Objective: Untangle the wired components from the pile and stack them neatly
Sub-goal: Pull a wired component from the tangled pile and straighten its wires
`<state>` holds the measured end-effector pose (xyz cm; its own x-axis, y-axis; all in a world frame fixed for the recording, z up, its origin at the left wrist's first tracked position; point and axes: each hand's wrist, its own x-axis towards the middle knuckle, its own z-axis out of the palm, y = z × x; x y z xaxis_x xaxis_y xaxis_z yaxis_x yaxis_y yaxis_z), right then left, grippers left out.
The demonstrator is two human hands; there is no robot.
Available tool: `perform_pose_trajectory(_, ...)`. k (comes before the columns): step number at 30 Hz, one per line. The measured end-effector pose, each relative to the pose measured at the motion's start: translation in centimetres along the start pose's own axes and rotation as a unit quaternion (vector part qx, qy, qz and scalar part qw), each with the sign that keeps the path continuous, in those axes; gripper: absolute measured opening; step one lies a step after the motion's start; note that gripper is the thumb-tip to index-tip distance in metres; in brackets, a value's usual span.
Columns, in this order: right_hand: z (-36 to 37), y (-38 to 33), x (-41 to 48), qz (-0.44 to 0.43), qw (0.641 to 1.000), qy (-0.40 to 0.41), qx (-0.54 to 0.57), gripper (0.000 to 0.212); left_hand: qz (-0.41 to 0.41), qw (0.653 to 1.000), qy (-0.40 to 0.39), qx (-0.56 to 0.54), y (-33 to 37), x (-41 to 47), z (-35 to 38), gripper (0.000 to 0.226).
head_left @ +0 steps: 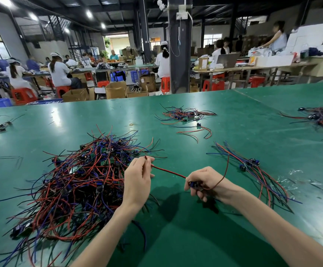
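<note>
Wires in red, blue and black are lying in a tangled pile (83, 182) with small green boards, on the green table (60, 132) beside the left hand (137, 178). That hand is pinching a red wire (168, 171) near its end. The right hand (203, 182) is curling its fingers round the wire's blue component (192, 184). A straightened bundle (253, 166) is lying further right.

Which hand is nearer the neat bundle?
Right. The right hand, gripping a component, is just left of the neat bundle; the left hand, pinching the red wire, is farther, beside the tangled pile.
</note>
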<state>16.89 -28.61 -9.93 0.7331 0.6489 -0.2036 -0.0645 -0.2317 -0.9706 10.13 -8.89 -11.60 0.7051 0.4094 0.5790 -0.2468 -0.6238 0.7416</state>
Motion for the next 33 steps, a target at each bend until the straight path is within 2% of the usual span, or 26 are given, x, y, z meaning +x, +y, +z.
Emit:
perform_pose_trajectory(5, 0.4, 0.3, 0.4, 0.002, 1.0, -0.014, 0.001, 0.021, -0.132, 0.985, 0.009, -0.109, 0.0, 0.5, -0.1, 0.027)
perform_pose_trajectory(10, 0.5, 0.5, 0.7, 0.011, 1.0, -0.016, -0.003, 0.028, -0.233, 0.943, 0.032, -0.235, 0.5, 0.9, 0.2, 0.028)
perform_pose_trajectory(17, 0.4, 0.3, 0.7, 0.006, 1.0, -0.019, -0.009, 0.03, -0.272, 0.904, 0.036, -0.326, 1.4, 1.0, -0.2, 0.035)
perform_pose_trajectory(20, 0.4, 0.2, 0.7, 0.005, 1.0, -0.019, -0.008, 0.031, -0.27, 0.907, 0.032, -0.323, 1.2, 1.1, -0.2, 0.034)
perform_pose_trajectory(22, 0.3, 0.2, 0.6, 0.003, 1.0, -0.021, -0.006, 0.03, -0.208, 0.949, 0.025, -0.234, 1.0, 0.9, -0.5, 0.032)
perform_pose_trajectory(24, 0.2, 0.2, 0.5, 0.004, 1.0, -0.027, -0.008, 0.029, -0.044, 0.998, 0.024, -0.031, 0.6, 0.8, -1.1, 0.026)
perform_pose_trajectory(26, 0.2, 0.1, 0.3, 0.005, 0.999, -0.038, -0.011, 0.029, 0.127, 0.985, 0.031, 0.116, -0.1, 0.8, -1.6, 0.019)
perform_pose_trajectory(27, 0.2, 0.0, 0.3, 0.004, 0.999, -0.045, -0.01, 0.029, 0.158, 0.976, 0.031, 0.144, -0.3, 0.9, -1.7, 0.018)
perform_pose_trajectory(29, 0.2, -0.1, 0.1, -0.002, 0.998, -0.058, -0.006, 0.029, 0.118, 0.985, 0.041, 0.118, -0.2, 0.9, -1.6, 0.02)
perform_pose_trajectory(31, 0.3, -0.1, -0.1, -0.006, 0.998, -0.067, -0.007, 0.028, 0.002, 0.999, 0.039, 0.019, 0.2, 0.8, -1.3, 0.024)
perform_pose_trajectory(33, 0.4, 0.0, -0.1, -0.003, 0.998, -0.065, -0.008, 0.03, -0.117, 0.989, 0.024, -0.089, 0.6, 0.9, -0.9, 0.029)
